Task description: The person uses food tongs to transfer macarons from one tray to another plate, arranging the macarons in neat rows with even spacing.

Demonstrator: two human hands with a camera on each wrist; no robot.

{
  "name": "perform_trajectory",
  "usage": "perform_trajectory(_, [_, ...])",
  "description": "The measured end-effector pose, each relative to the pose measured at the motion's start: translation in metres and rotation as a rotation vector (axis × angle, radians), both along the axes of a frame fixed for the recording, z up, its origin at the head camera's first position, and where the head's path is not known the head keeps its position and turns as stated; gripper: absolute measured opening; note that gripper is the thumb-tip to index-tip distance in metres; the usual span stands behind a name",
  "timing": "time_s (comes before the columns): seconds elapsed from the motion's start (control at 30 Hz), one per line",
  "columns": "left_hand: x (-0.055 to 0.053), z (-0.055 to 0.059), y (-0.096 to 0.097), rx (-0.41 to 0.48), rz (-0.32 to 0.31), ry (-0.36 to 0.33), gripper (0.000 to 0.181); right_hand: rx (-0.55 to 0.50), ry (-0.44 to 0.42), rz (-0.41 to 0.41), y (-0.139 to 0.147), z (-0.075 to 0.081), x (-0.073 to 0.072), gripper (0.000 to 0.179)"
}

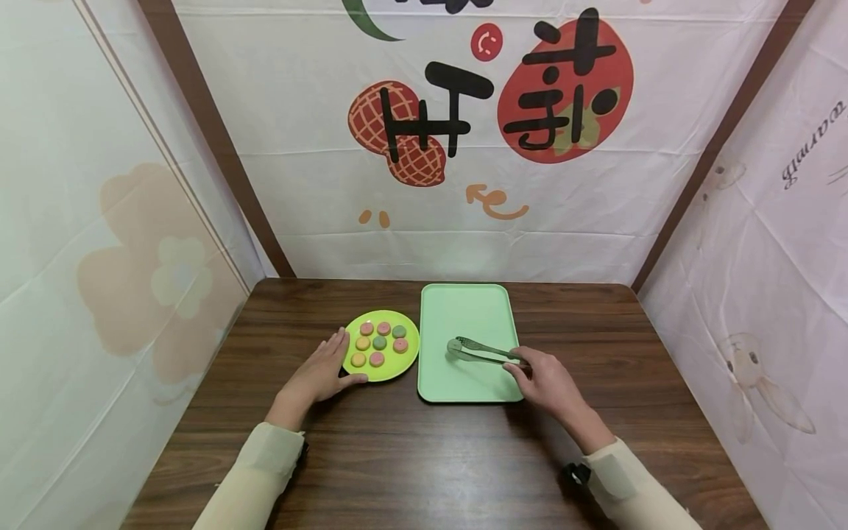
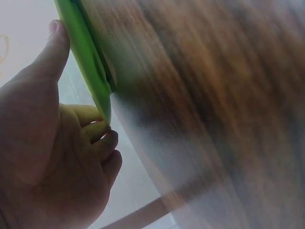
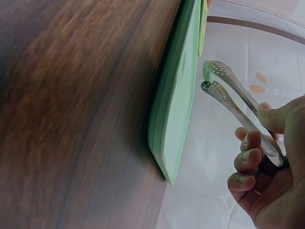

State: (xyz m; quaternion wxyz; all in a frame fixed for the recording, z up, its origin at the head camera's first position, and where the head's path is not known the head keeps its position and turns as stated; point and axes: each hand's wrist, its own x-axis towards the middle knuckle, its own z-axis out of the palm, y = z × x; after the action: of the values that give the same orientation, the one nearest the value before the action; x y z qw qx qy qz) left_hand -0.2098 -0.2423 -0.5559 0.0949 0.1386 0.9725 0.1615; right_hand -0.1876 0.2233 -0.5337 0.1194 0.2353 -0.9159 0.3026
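Note:
My right hand (image 1: 545, 380) grips metal food tongs (image 1: 486, 350) above the pale green tray (image 1: 464, 302). Between the perforated tips of the tongs sits a small round green piece, seemingly a macaron (image 1: 453, 344); the right wrist view shows its green edge (image 3: 206, 71) partly hidden by the metal. At the left, my left hand (image 1: 321, 374) rests against the rim of a yellow-green plate (image 1: 409, 361), fingers along its left side and thumb by the near edge. Several pink, yellow and green macarons (image 1: 379, 343) lie on that plate.
Plate and tray stand side by side on a dark wood-grain table (image 1: 411, 456). Behind the table hangs a white printed cloth (image 1: 298, 147), with further cloth walls to the left and right.

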Motion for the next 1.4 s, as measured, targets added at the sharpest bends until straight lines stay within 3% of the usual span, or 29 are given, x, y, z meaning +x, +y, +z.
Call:
perform_trajectory(0.67, [0.002, 0.001, 0.001, -0.011, 0.004, -0.014, 0.114, 0.018, 0.0, 0.059, -0.025, 0.008, -0.007, 0.025])
perform_trajectory(1.07, [0.002, 0.003, 0.001, -0.016, 0.007, -0.018, 0.115, 0.019, 0.032, 0.103, -0.041, 0.004, -0.012, 0.022])
perform_trajectory(1.4, [0.002, 0.003, 0.001, -0.016, 0.008, -0.029, 0.113, 0.045, -0.009, 0.16, -0.059, 0.008, -0.015, 0.026])
